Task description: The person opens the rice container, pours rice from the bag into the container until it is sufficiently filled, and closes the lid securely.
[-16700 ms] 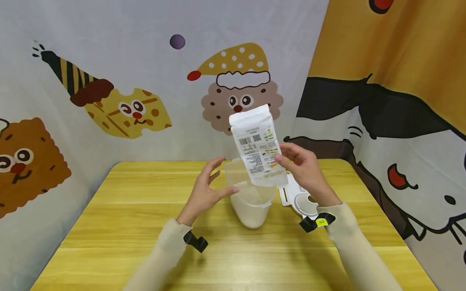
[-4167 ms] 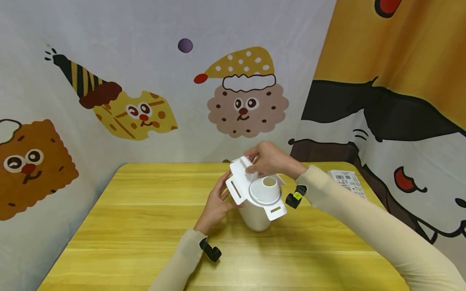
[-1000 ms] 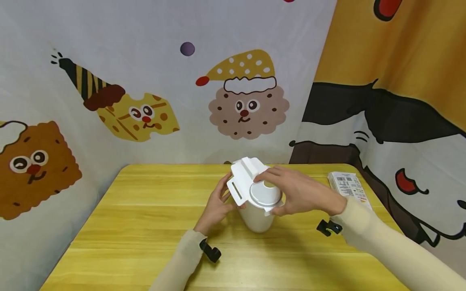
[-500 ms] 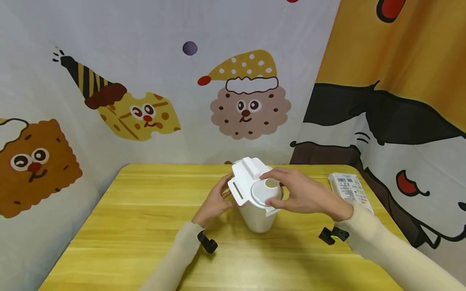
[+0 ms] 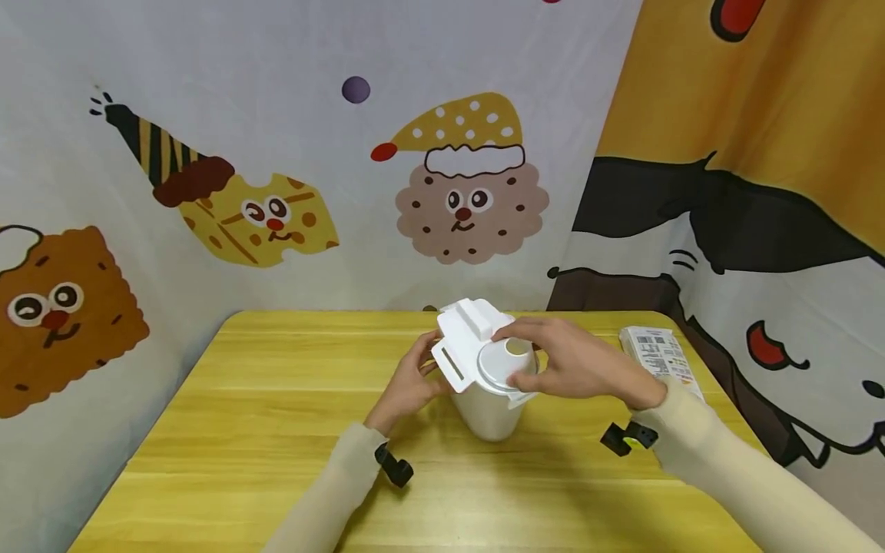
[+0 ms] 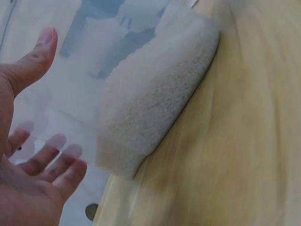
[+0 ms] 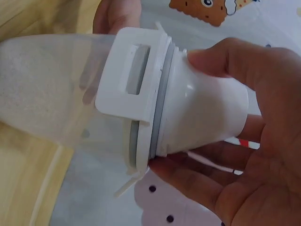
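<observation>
A translucent container [image 5: 487, 415] stands upright on the table, holding white rice [image 6: 150, 99]. A white lid [image 5: 459, 334] with slotted side flaps sits on top. My right hand [image 5: 574, 357] grips the conical cap [image 7: 204, 103] on that lid, thumb on one side and fingers on the other. Around the container's left side, my left hand [image 5: 408, 388] cups the wall. In the left wrist view its fingertips lie against the clear plastic, thumb spread apart. One flap [image 7: 110, 89] stands out flat from the lid, while the front flap [image 5: 520, 399] tilts down, partly behind my right hand.
A white printed packet [image 5: 657, 349] lies at the back right of the wooden table [image 5: 290, 430], behind my right forearm. A curtain with cartoon figures [image 5: 473, 203] hangs close behind the table's far edge.
Earlier, my right hand held the packet over the lidless container; the packet now lies on the table and the lid is on. My right hand moved from the lid's back to its cap.
</observation>
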The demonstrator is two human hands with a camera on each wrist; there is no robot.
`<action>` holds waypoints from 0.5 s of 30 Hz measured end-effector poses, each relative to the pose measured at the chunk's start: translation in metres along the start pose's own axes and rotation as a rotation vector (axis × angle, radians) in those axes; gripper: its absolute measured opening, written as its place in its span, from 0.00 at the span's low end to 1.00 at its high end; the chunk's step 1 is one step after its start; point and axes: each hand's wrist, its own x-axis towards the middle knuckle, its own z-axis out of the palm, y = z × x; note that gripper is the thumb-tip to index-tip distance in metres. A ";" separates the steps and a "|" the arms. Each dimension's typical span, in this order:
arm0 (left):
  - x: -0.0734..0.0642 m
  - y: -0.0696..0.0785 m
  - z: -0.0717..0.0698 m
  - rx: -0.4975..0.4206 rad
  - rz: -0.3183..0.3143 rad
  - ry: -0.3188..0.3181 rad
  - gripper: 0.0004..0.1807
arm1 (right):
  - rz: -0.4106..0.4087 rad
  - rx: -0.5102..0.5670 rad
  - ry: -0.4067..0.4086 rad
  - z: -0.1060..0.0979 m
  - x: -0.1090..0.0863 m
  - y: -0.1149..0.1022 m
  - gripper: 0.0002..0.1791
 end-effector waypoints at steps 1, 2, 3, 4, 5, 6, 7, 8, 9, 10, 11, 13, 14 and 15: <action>-0.001 0.001 0.002 0.015 0.004 0.007 0.50 | 0.004 0.022 -0.005 -0.001 -0.001 0.003 0.28; -0.003 0.002 0.004 0.029 0.007 0.015 0.50 | 0.011 0.050 -0.009 -0.002 -0.001 0.005 0.28; -0.005 0.003 0.006 0.047 0.012 0.023 0.50 | 0.015 0.077 -0.014 -0.002 -0.002 0.008 0.28; -0.006 0.005 0.008 0.066 0.013 0.031 0.51 | 0.017 0.101 -0.018 -0.004 -0.003 0.011 0.28; -0.008 0.007 0.010 0.081 0.013 0.040 0.51 | 0.018 0.127 -0.025 -0.005 -0.003 0.014 0.28; -0.009 0.009 0.012 0.095 0.018 0.050 0.52 | 0.018 0.148 -0.032 -0.006 -0.004 0.016 0.28; -0.011 0.011 0.015 0.110 0.020 0.064 0.52 | 0.019 0.164 -0.040 -0.008 -0.004 0.019 0.29; -0.012 0.012 0.017 0.129 0.020 0.079 0.53 | 0.018 0.178 -0.049 -0.009 -0.004 0.021 0.29; -0.014 0.015 0.019 0.149 0.025 0.092 0.53 | 0.013 0.187 -0.059 -0.010 -0.004 0.023 0.29; -0.016 0.017 0.021 0.169 0.023 0.104 0.53 | 0.006 0.192 -0.067 -0.012 -0.004 0.026 0.29; -0.018 0.018 0.023 0.184 0.025 0.115 0.53 | -0.002 0.197 -0.076 -0.013 -0.003 0.028 0.29; -0.022 0.021 0.027 0.230 0.027 0.136 0.54 | -0.022 0.206 -0.089 -0.015 -0.003 0.031 0.30; -0.023 0.022 0.029 0.246 0.026 0.142 0.54 | -0.032 0.210 -0.092 -0.015 -0.003 0.033 0.30; -0.025 0.023 0.030 0.257 0.022 0.143 0.55 | -0.042 0.215 -0.095 -0.016 -0.003 0.035 0.30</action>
